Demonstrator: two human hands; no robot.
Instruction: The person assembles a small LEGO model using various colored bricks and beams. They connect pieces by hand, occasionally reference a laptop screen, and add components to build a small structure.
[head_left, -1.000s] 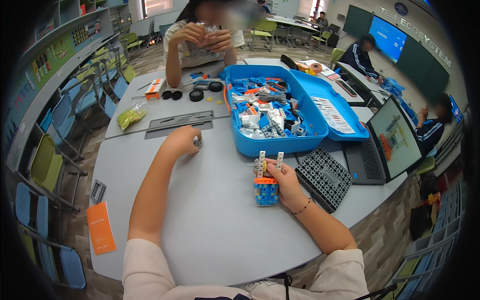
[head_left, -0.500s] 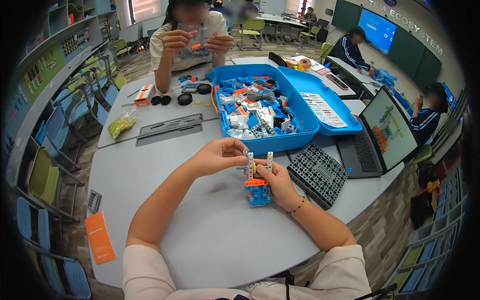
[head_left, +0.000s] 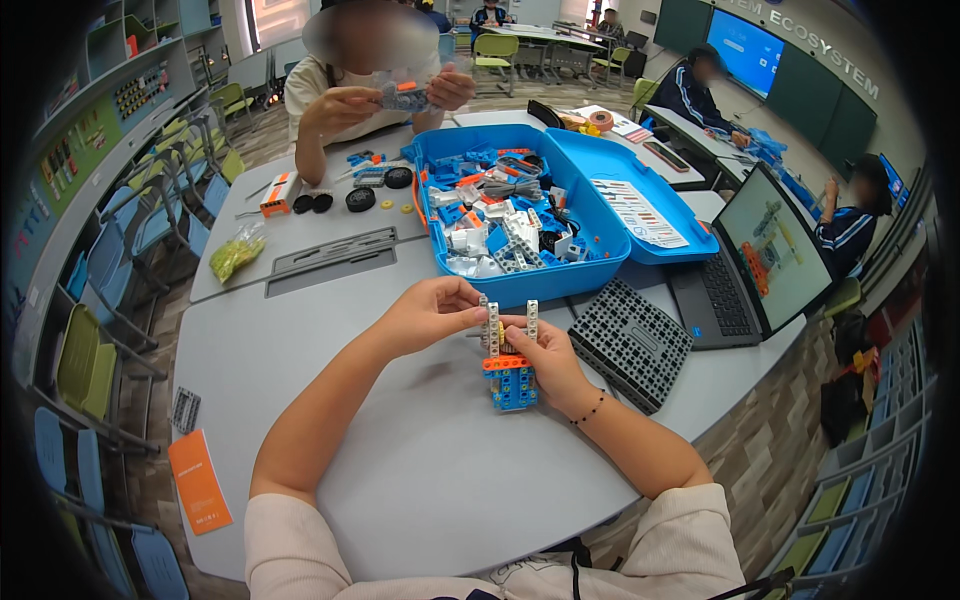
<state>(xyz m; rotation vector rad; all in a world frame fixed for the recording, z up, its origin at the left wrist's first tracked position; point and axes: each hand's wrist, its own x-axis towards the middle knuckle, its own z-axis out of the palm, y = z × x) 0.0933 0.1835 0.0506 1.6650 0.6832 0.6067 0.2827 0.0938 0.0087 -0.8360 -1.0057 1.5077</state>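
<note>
Over the near part of the table, both my hands are on a small building-block model [head_left: 511, 384]. It has a blue base, an orange layer above, two upright grey-white perforated beams and a yellow gear between them. My left hand [head_left: 437, 314] pinches the left upright near its top, where a short grey pin sticks out to the side. My right hand [head_left: 552, 368] grips the model from the right, its thumb against the part beside the gear. The fingers behind the uprights are partly hidden.
Beyond my hands stands a blue case [head_left: 520, 290] full of loose building pieces. A dark grey perforated block [head_left: 632, 343] and an open laptop [head_left: 735, 290] are to the right. An orange booklet [head_left: 200, 482] lies at the left edge. Across the table a person holds a clear bag [head_left: 402, 97].
The view has shifted slightly, and the scene sits a little further left. My hands keep the same hold on the model. The person opposite has lowered the clear bag a little.
</note>
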